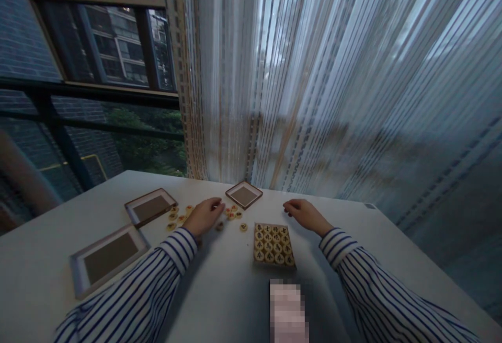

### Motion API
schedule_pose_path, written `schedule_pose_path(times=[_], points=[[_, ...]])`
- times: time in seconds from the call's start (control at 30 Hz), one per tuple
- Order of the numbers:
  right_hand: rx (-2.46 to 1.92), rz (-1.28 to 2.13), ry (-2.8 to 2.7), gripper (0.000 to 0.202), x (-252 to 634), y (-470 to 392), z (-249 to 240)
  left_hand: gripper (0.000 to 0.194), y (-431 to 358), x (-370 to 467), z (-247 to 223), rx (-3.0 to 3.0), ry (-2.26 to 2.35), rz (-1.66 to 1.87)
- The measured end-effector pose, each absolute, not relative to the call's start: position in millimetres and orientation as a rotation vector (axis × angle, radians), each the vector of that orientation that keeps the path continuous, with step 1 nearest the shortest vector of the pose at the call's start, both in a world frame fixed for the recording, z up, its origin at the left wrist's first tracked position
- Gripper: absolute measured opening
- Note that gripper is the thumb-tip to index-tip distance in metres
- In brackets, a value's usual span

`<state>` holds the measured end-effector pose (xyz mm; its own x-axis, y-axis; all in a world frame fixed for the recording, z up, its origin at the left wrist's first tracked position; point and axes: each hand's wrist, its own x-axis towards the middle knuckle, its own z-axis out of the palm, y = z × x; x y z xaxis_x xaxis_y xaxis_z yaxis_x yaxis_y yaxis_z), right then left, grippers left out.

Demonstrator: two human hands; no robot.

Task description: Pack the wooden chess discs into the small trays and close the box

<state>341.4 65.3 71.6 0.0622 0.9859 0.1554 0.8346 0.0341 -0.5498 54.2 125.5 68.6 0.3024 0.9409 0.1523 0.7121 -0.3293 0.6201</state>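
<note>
Near the far edge of the desk (353,223), left of centre, the left hand (204,217) rests among loose round game pieces (231,215), fingertips curled down onto one or two of them; whether it pinches a piece or only touches cannot be told. Right hand (306,215) lies palm-down, fingers loosely bent, holding nothing, just beyond the far right corner of the filled box (273,243).

Filled box sits mid-desk, pieces packed in rows, apparently full. Small empty tray (243,195) stands at the far edge, just beyond the loose pieces. Two larger flat trays, near tray (107,259) and far tray (151,207), lie toward the left edge, both empty.

Judgement: the step in hand looks like gathering or sorting the scattered pieces, early to midway, since a fair number lie loose between far tray and small empty tray. Next move would call for a clean fingertip pinch on a single piece, lifted clear of its neighbours.
</note>
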Motion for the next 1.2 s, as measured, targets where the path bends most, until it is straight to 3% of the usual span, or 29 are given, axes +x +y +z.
schedule_pose_path(times=[0.53, 1.2], points=[[-2.067, 0.442, -1.864, 0.027, 330, 156, 62, 0.031, 212, 71, 61, 2.115, 1.577, 0.453], [-2.227, 0.564, -1.855, 0.032, 339, 210, 36, 0.036, 253, 98, 40, 2.261, 1.721, 0.213]])
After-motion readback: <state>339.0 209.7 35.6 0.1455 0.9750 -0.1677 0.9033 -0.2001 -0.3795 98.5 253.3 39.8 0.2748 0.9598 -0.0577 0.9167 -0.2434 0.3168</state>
